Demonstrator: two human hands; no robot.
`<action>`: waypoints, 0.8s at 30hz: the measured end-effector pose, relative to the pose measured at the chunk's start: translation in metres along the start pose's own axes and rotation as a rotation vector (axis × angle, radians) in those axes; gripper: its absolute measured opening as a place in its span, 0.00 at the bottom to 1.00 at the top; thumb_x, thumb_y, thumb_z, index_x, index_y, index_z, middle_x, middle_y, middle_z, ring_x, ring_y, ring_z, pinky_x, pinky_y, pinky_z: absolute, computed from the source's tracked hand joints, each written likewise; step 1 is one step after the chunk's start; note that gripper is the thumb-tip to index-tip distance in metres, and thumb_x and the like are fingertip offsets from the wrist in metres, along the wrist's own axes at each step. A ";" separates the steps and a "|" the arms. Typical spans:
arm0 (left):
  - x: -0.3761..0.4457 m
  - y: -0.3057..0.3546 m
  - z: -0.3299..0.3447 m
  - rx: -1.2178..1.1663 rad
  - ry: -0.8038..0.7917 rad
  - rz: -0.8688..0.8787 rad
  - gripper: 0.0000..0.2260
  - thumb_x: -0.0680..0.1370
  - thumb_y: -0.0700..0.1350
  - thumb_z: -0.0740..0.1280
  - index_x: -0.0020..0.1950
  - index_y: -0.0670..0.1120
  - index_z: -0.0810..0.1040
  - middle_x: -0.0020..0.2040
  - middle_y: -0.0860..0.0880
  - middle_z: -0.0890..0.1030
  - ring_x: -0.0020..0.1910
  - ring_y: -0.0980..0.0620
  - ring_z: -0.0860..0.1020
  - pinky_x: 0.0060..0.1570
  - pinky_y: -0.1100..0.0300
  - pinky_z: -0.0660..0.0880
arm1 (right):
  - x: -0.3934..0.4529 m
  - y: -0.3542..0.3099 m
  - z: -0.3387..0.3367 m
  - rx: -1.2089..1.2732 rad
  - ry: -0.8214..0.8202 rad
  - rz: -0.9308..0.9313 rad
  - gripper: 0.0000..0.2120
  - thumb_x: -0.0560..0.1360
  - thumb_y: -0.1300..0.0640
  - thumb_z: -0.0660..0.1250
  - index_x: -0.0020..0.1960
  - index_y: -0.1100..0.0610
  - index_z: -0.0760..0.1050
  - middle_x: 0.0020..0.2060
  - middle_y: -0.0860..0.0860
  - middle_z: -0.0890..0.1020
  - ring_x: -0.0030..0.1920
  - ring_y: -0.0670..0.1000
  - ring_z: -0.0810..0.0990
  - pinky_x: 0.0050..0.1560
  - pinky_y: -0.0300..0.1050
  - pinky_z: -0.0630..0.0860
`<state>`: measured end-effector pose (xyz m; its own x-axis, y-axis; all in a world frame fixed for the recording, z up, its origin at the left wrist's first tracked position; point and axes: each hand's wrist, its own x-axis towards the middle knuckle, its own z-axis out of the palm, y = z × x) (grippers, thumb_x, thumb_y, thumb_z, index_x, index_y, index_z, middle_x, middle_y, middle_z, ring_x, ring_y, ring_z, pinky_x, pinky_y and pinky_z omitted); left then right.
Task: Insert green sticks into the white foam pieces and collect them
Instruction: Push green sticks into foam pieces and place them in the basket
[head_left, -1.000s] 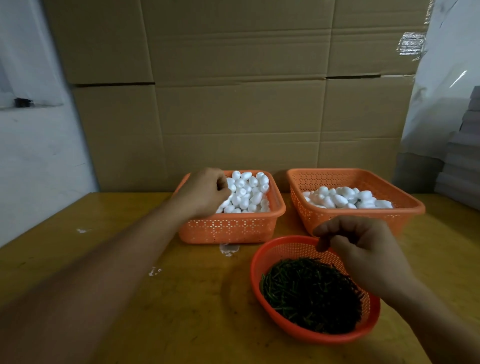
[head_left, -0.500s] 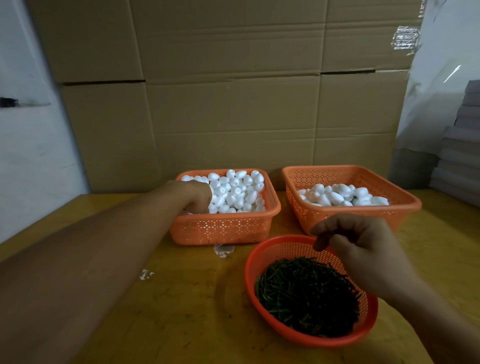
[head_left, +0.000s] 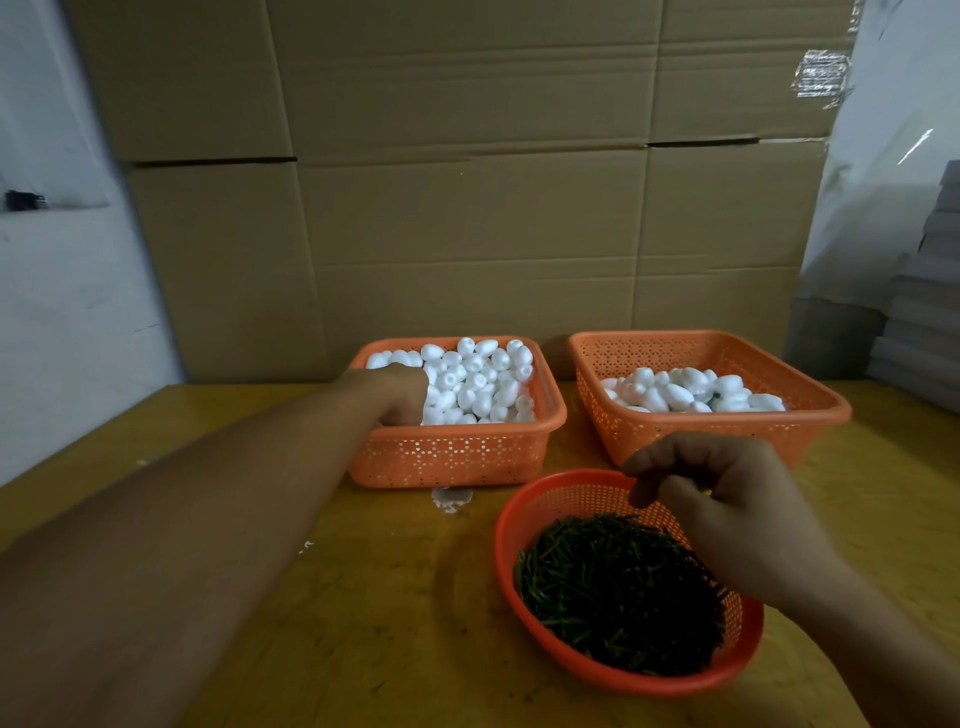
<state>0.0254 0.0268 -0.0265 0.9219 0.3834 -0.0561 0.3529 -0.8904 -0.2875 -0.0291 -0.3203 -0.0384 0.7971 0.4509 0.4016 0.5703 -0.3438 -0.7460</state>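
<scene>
My left hand (head_left: 397, 392) reaches into the left orange basket (head_left: 452, 457). Its fingers curl down into the pile of white foam pieces (head_left: 480, 382) at the front left corner, and the fingertips are hidden among them. My right hand (head_left: 727, 514) hovers over the far rim of the round orange basket (head_left: 519, 525), which is filled with green sticks (head_left: 613, 587). Its fingers are curled with thumb and fingertips drawn together, and no stick shows between them. The right orange basket (head_left: 691, 431) holds several foam pieces (head_left: 685, 392), one showing a green end.
All three baskets stand on a yellow wooden table (head_left: 395, 597). Cardboard boxes (head_left: 467, 208) form a wall right behind the two rectangular baskets. A white wall stands at the left, and grey stacked sheets (head_left: 924, 312) stand at the far right.
My left hand has slid from the middle of the foam pile to the basket's front left corner and dug in. My right hand has held its place over the sticks.
</scene>
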 end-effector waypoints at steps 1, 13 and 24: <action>0.002 0.000 0.001 -0.017 0.019 -0.001 0.35 0.73 0.57 0.73 0.75 0.46 0.64 0.71 0.46 0.67 0.72 0.46 0.66 0.67 0.55 0.68 | 0.000 0.000 0.000 0.006 0.000 0.001 0.19 0.76 0.72 0.65 0.44 0.48 0.83 0.36 0.45 0.86 0.23 0.43 0.74 0.23 0.34 0.69; -0.039 0.013 -0.023 -1.048 0.195 0.010 0.02 0.70 0.41 0.69 0.38 0.44 0.81 0.35 0.50 0.81 0.34 0.53 0.79 0.38 0.57 0.77 | -0.001 0.002 0.002 -0.042 -0.014 0.014 0.21 0.76 0.70 0.65 0.41 0.44 0.82 0.35 0.44 0.86 0.21 0.43 0.73 0.21 0.37 0.69; -0.130 0.060 -0.022 -1.826 -0.020 0.342 0.10 0.82 0.37 0.60 0.55 0.44 0.81 0.38 0.45 0.78 0.35 0.51 0.75 0.34 0.60 0.73 | -0.001 0.000 0.005 -0.085 0.009 -0.013 0.21 0.75 0.70 0.66 0.42 0.44 0.82 0.34 0.42 0.85 0.22 0.43 0.75 0.22 0.33 0.69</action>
<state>-0.0700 -0.0816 -0.0152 0.9843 0.1427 0.1037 -0.0986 -0.0422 0.9942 -0.0313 -0.3169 -0.0412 0.7910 0.4487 0.4160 0.5952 -0.4069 -0.6929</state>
